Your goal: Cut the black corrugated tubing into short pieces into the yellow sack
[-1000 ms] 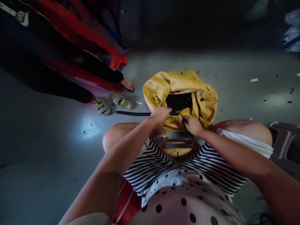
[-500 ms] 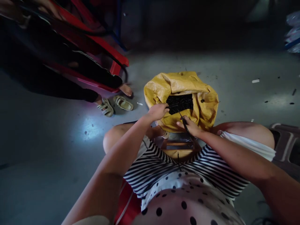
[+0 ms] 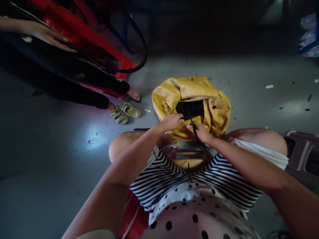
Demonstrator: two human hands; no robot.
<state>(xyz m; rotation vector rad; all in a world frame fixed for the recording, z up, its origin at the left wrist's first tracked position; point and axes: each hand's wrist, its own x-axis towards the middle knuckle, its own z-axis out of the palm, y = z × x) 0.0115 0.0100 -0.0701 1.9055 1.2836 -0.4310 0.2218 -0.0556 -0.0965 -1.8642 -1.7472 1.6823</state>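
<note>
Between my knees stands a yellow sack (image 3: 191,87), its mouth open and showing many small black pieces (image 3: 190,108). My left hand (image 3: 172,121) is over the near left edge of the opening, fingers closed together; what they pinch is too small to tell. At the near right edge, my right hand (image 3: 199,131) is closed around a thin dark tool (image 3: 195,132). The tool's tip points into the opening, and a dark strip runs from the hand back toward my lap.
At the left, another person's hand (image 3: 47,35) lies near a black hose (image 3: 144,49) and a red frame (image 3: 99,38). Sandals (image 3: 131,110) are on the floor beside that person's feet. A grey-brown stool (image 3: 302,151) stands at the right.
My left hand has shifted slightly right, and the dark piece seen at its fingertips no longer shows. The other person's hand moved down, and the black hose now bows out further right.
</note>
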